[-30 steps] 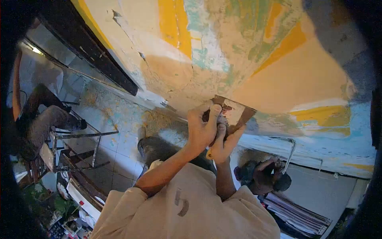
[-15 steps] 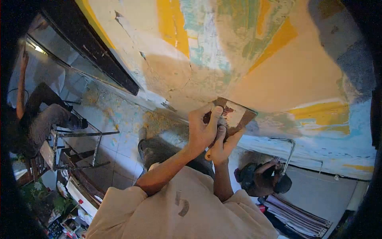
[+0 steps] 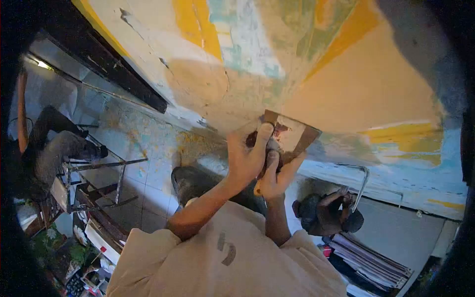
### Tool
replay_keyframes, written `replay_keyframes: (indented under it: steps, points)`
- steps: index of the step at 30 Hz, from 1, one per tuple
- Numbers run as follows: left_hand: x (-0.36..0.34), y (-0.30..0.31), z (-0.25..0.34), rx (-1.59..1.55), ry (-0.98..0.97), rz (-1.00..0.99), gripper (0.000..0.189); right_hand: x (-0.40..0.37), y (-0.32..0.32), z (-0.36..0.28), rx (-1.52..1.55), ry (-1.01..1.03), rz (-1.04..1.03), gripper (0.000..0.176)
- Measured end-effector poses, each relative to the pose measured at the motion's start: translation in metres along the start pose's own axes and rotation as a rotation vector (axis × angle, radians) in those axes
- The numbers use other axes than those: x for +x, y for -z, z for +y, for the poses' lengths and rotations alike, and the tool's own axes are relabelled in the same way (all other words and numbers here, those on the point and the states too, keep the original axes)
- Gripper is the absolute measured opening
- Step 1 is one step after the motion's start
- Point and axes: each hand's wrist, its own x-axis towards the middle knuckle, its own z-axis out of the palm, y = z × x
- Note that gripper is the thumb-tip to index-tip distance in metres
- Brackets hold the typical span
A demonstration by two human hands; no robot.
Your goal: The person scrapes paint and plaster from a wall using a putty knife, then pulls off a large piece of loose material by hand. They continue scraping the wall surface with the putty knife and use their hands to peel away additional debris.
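Both my hands are closed on a wide scraper (image 3: 293,137), its rusty brown blade marked with a pale patch. Its far edge is against the peeling wall (image 3: 356,94), or very near it; exact contact cannot be told. My left hand (image 3: 247,156) grips the blade's left side, thumb on its face. Lower on the right, my right hand (image 3: 281,178) wraps the tool near the handle, with its thumb along the blade. An orange handle end shows below the palm. The wall carries cream, yellow, white and greenish patches.
At left, a person (image 3: 59,143) sits beside a metal frame stand (image 3: 94,180). Another person (image 3: 329,213) is low at right, near a bent metal pipe (image 3: 363,185) and a stack of sheets (image 3: 368,260). A dark beam (image 3: 114,72) runs along the upper left.
The scraper and both hands have shifted slightly upward in view, and the blade is tilted a little differently. The wall's patches have shifted slightly too. Both hands keep their grip.
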Motion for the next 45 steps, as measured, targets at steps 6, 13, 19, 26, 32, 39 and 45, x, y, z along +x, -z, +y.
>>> replay_keyframes:
  steps: [6,13,19,26,32,39,45]
  points:
    - [0.001,-0.003,0.004,-0.073,0.04,0.054,0.031,-0.001,-0.004,0.002,0.012,-0.002,0.026,0.06]
    - [0.006,0.0,0.009,0.002,-0.067,0.043,0.032,0.002,-0.013,0.003,0.085,0.007,0.036,0.058]
    - [0.003,0.002,0.002,-0.036,-0.018,0.008,0.036,-0.001,-0.013,-0.002,0.075,-0.045,0.03,0.058]
    - [-0.001,0.003,0.008,0.018,0.007,0.065,0.03,-0.011,-0.004,-0.002,-0.018,-0.02,0.005,0.06]
    - [-0.017,0.021,0.035,-0.145,-0.094,0.148,0.008,-0.021,0.048,-0.045,0.103,-0.231,-0.286,0.04]
    - [-0.047,0.019,0.048,-0.535,-0.068,-0.115,0.024,-0.023,0.097,-0.086,0.333,0.261,0.048,0.033]
    - [-0.07,0.013,0.03,-0.237,-0.13,-0.348,0.015,0.023,0.056,-0.171,0.724,0.681,0.16,0.029]
